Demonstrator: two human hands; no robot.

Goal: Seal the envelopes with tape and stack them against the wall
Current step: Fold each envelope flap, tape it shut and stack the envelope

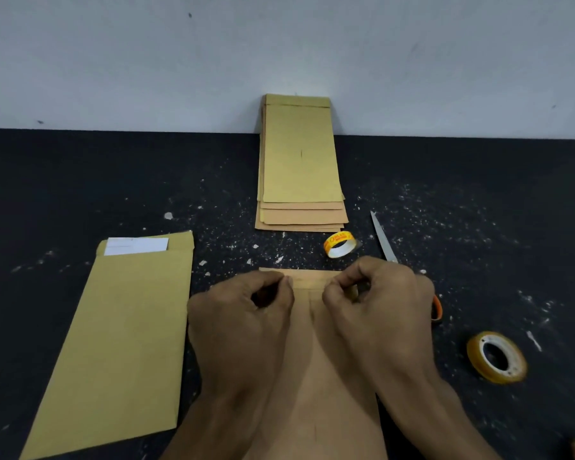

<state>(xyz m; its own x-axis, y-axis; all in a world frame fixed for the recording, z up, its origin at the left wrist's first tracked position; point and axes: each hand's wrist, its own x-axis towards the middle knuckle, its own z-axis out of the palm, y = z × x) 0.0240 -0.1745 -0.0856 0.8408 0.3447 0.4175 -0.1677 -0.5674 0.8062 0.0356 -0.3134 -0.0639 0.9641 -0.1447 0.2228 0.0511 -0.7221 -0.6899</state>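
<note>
we have a brown envelope (pixel 316 370) lying flat on the dark floor (pixel 478 200), its folded flap end pointing toward the wall (pixel 279 54). both our hands sit on that flap end. our left hand (pixel 243 323) has its fingers curled, thumb and forefinger pinched together at the flap's left part; our right hand (pixel 379 310) is curled the same way, its fingertips pinching at the flap's right part. whether a strip of tape lies between the fingers we cannot tell; a paler band runs across the flap between the two hands.

left of this envelope, just apart from it, lies a second envelope (pixel 120 340) with its flap open, and white paper (pixel 136 246) shows inside its mouth. beyond the envelope, toward the wall, a stack (pixel 299 161) of envelopes leans with its top edge against the wall and its lower edges fanned out on the floor.

between the stack and the envelope stands a small yellow tape core (pixel 341 244), on its edge. scissors (pixel 384 239) lie just right of the envelope's flap end, blade pointing toward the wall, the orange handle (pixel 437 308) partly hidden behind our right hand. farther right of the envelope a tape roll (pixel 496 356) lies on the floor, well apart.
</note>
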